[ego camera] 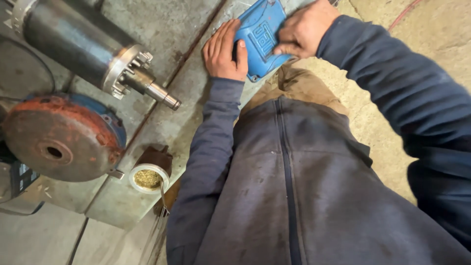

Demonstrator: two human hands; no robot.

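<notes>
Blue metal cover (260, 37) lies on the grey workbench (162, 122), beyond the rotor shaft (98, 59). Left hand (225, 51) presses flat, fingers together, against it; right hand (304, 29) grips its far edge.

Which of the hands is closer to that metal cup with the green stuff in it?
Left. The left hand lies on the blue cover, well above the cup; the right hand grips the cover's far side, farther off.
</notes>
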